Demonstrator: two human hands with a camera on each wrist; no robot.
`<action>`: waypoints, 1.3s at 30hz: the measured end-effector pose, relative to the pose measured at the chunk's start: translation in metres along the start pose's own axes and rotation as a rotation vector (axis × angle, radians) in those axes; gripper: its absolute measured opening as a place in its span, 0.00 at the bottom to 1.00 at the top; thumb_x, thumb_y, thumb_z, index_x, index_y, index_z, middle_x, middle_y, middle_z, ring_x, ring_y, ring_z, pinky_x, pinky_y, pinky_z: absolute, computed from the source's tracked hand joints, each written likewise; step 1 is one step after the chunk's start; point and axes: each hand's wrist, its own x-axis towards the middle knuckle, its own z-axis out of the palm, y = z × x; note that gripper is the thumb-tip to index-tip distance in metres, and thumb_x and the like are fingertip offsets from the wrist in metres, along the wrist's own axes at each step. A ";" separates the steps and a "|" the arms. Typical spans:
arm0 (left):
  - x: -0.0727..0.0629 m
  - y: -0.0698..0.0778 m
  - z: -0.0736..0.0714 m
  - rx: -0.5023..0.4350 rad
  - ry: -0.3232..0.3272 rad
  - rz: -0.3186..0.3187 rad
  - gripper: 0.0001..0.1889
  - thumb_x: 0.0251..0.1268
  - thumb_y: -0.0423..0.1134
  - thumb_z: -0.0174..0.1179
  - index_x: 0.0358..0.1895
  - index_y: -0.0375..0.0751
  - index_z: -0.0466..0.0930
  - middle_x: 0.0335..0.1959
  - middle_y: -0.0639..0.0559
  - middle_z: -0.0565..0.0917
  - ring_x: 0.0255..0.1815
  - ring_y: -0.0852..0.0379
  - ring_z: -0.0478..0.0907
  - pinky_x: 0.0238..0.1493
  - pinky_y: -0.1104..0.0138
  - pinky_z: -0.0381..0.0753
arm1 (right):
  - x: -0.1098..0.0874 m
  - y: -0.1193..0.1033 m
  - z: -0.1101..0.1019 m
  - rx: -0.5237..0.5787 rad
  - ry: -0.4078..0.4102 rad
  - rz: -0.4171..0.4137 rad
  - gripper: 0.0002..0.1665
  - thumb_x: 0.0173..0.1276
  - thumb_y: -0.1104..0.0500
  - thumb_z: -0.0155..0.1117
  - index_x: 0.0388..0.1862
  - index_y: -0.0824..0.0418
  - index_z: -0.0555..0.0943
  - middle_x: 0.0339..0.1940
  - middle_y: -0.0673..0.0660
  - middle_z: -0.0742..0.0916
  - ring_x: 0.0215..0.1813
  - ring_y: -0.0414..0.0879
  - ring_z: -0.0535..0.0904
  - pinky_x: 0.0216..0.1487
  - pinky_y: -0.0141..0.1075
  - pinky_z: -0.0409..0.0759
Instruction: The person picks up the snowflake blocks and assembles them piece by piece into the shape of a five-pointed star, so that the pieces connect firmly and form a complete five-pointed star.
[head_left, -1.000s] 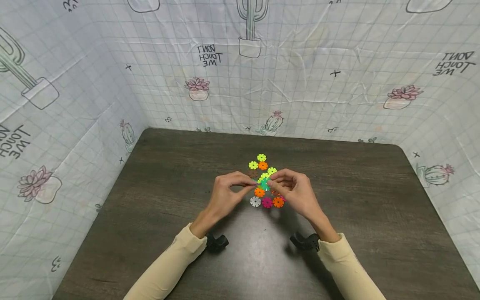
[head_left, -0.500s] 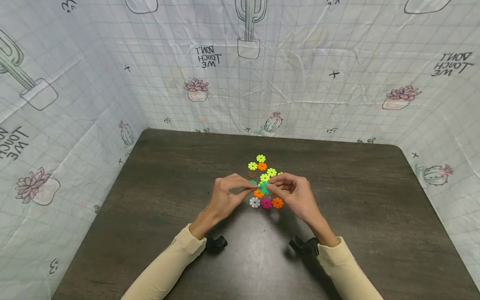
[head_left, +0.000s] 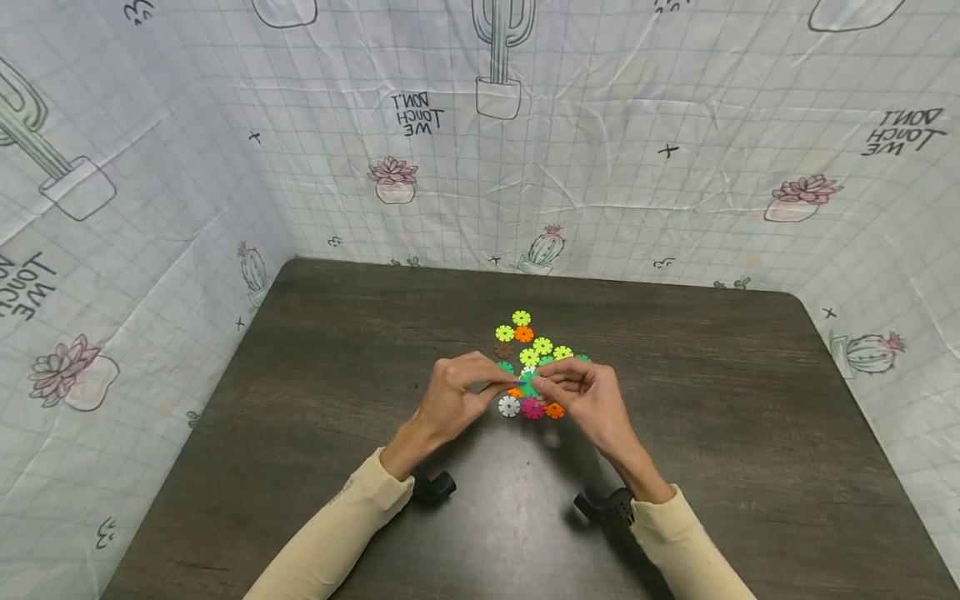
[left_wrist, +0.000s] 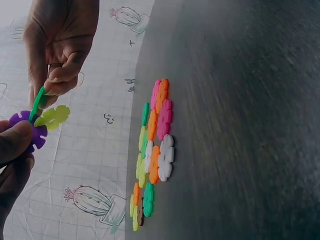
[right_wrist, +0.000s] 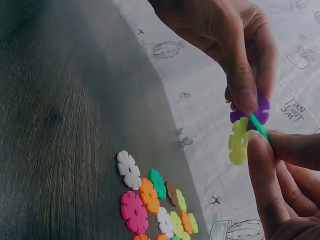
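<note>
In front of me my left hand (head_left: 461,396) pinches a purple notched flower disc (left_wrist: 39,136) between thumb and fingers. My right hand (head_left: 592,400) pinches a green notched disc (right_wrist: 260,129), which meets the purple one at an angle, edge to edge. A yellow-green disc (right_wrist: 238,145) sticks out from this same small cluster. Both wrist views show the cluster held up above the table; how deeply the notches interlock is hard to make out. Fingertips cover parts of the purple and green discs.
Several loose flower discs lie flat under and beyond the hands, among them a white disc (head_left: 509,407), a magenta disc (head_left: 532,408) and a brown disc (head_left: 503,351). The dark wooden table (head_left: 337,333) ends at a cactus-print cloth (head_left: 600,167) behind and at both sides.
Both hands have come slightly nearer the person, still pinching the joined discs. More yellow and green discs on the table now show beyond the right hand.
</note>
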 end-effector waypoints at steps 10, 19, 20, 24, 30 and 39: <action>-0.002 -0.002 0.002 0.000 -0.003 -0.090 0.06 0.62 0.31 0.74 0.41 0.43 0.93 0.35 0.52 0.93 0.37 0.61 0.88 0.42 0.70 0.88 | 0.006 0.012 -0.010 -0.133 0.033 -0.017 0.17 0.77 0.56 0.67 0.51 0.70 0.86 0.42 0.71 0.91 0.37 0.53 0.92 0.43 0.49 0.91; -0.007 -0.010 -0.006 -0.115 0.072 -0.244 0.05 0.65 0.33 0.73 0.42 0.43 0.92 0.36 0.50 0.92 0.34 0.58 0.89 0.40 0.67 0.90 | 0.006 0.033 -0.038 -0.540 0.086 -0.006 0.11 0.72 0.56 0.73 0.47 0.61 0.89 0.41 0.59 0.93 0.40 0.53 0.90 0.38 0.34 0.86; -0.007 -0.010 -0.007 -0.129 0.076 -0.265 0.05 0.66 0.34 0.72 0.43 0.42 0.91 0.37 0.49 0.92 0.34 0.57 0.90 0.41 0.68 0.90 | 0.006 0.034 -0.040 -0.565 0.071 -0.003 0.11 0.70 0.57 0.74 0.47 0.62 0.89 0.40 0.60 0.93 0.39 0.52 0.90 0.35 0.33 0.85; -0.008 -0.014 -0.012 -0.154 0.075 -0.351 0.07 0.67 0.35 0.71 0.46 0.41 0.91 0.37 0.47 0.91 0.35 0.55 0.90 0.41 0.67 0.91 | 0.004 0.041 -0.043 -0.633 0.033 0.016 0.15 0.64 0.59 0.79 0.46 0.65 0.88 0.38 0.62 0.92 0.35 0.49 0.89 0.29 0.31 0.82; -0.014 -0.020 -0.019 -0.120 0.051 -0.493 0.09 0.68 0.35 0.71 0.48 0.41 0.91 0.38 0.46 0.92 0.35 0.54 0.90 0.42 0.68 0.90 | 0.003 0.047 -0.044 -0.675 0.007 0.032 0.18 0.61 0.58 0.82 0.48 0.65 0.89 0.42 0.63 0.90 0.37 0.49 0.87 0.33 0.33 0.84; -0.026 -0.029 -0.025 -0.119 -0.044 -0.714 0.07 0.67 0.32 0.71 0.45 0.35 0.91 0.36 0.41 0.93 0.34 0.51 0.92 0.32 0.70 0.88 | 0.003 0.051 -0.044 -0.698 0.025 0.055 0.15 0.61 0.58 0.81 0.44 0.64 0.89 0.41 0.62 0.89 0.37 0.49 0.86 0.38 0.38 0.84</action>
